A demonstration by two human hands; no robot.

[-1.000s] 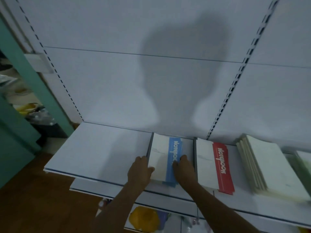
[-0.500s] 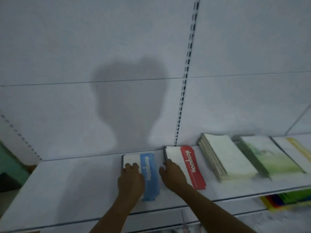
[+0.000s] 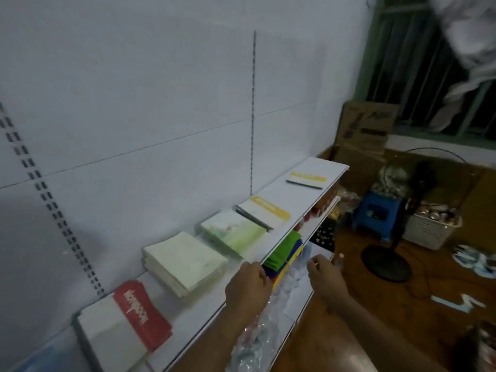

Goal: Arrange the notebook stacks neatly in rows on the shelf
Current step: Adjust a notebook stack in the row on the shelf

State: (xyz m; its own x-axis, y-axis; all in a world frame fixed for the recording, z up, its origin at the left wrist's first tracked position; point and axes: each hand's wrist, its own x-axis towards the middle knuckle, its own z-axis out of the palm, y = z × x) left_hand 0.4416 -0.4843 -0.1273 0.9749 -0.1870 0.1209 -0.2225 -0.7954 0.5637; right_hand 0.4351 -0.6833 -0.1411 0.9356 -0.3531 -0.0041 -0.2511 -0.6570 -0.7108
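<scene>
Notebook stacks lie in a row on the white shelf. From near to far: a red-banded stack, a cream stack, a pale green stack, a yellow-banded stack and another yellow-banded one. A corner of the blue-banded stack shows at the bottom left. My left hand hovers by the shelf's front edge, fingers loosely curled, holding nothing. My right hand hangs over the lower shelf, also holding nothing.
The lower shelf carries green, blue and yellow items and crumpled clear plastic. On the wooden floor at right stand a blue stool, a black fan, a white basket and cardboard boxes.
Both hands have let go of the blue-banded and red-banded stacks and moved right, off the shelf top. The view has swung right along the shelf.
</scene>
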